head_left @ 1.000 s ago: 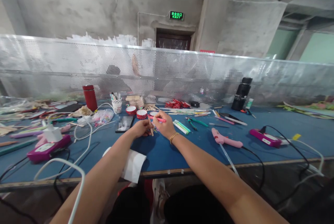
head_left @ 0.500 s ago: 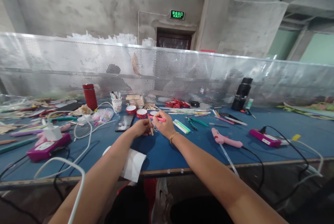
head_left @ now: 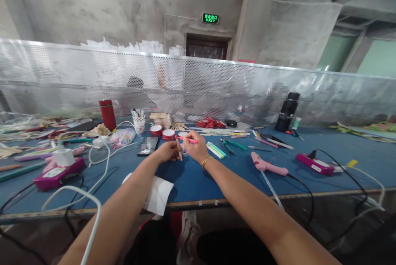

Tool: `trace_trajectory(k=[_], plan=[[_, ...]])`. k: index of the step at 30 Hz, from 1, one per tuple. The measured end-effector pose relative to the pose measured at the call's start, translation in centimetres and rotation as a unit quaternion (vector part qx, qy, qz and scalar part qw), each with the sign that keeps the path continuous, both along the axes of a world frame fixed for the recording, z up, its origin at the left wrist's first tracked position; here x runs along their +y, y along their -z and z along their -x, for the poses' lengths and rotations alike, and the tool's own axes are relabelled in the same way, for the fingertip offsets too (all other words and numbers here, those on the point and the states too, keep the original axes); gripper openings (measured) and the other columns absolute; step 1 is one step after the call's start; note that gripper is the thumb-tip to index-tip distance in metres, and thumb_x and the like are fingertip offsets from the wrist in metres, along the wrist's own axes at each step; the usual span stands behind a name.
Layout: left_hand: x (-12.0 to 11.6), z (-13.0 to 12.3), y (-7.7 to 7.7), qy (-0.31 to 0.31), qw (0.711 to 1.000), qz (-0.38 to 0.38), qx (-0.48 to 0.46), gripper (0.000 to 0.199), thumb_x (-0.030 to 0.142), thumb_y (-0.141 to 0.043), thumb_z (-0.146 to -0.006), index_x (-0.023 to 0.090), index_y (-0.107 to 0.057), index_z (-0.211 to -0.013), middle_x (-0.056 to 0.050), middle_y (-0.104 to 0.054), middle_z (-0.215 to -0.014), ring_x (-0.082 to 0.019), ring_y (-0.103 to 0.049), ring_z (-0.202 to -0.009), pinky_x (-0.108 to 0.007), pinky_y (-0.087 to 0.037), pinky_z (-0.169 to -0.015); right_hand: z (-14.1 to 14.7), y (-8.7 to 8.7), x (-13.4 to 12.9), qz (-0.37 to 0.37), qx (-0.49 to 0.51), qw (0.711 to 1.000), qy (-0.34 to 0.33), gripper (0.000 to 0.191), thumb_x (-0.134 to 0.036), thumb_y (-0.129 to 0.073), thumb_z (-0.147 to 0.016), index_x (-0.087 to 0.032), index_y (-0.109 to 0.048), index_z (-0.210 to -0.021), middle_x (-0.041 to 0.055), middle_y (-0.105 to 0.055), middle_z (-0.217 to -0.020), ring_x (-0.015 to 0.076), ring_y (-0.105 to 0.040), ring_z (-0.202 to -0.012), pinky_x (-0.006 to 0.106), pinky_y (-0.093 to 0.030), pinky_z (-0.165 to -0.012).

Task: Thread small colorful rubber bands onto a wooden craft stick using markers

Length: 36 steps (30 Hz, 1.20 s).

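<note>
Pinching a flat, pale wooden stick [head_left: 180,156], apparently for steadiness, the left hand [head_left: 168,151] sits at nine o'clock from the right hand [head_left: 200,147], which grips a slim pinkish-red marker [head_left: 193,141] pointed stickward, seemingly for control.

"anything different from half a sec ago?"
"yeah, the shoe [head_left: 187,234] under the table [head_left: 198,186] slid a bit left, and the dark-clothed right leg [head_left: 232,244] too. pink pen [head_left: 192,140] in the right hand [head_left: 198,148]? too tiny a shift to call tbh"
</note>
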State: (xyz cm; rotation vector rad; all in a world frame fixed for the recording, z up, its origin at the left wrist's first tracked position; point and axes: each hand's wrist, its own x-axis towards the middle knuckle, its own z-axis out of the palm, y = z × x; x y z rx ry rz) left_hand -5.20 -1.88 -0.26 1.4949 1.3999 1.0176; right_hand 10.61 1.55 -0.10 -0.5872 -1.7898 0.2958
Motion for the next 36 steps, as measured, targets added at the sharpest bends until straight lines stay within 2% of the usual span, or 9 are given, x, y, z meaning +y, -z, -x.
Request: trace_trajectory(k=[36], plan=[[-0.08, -0.16, -0.12, -0.008, 1.0, -0.001, 0.005, 0.034, 0.042, -0.075, -0.067, 0.017, -0.059, -0.084, 0.0, -0.067, -0.066, -0.011, -0.061, -0.054, -0.02, -0.042, -0.05, 0.07, 0.06, 0.24, -0.004, -0.01, 1.0, -0.007, 0.01, -0.028, -0.051, -0.081, -0.023, -0.053, -0.074, -0.0019, -0.061, -0.072, 0.0144, -0.056, -0.069, 0.024, -0.043, -0.065]])
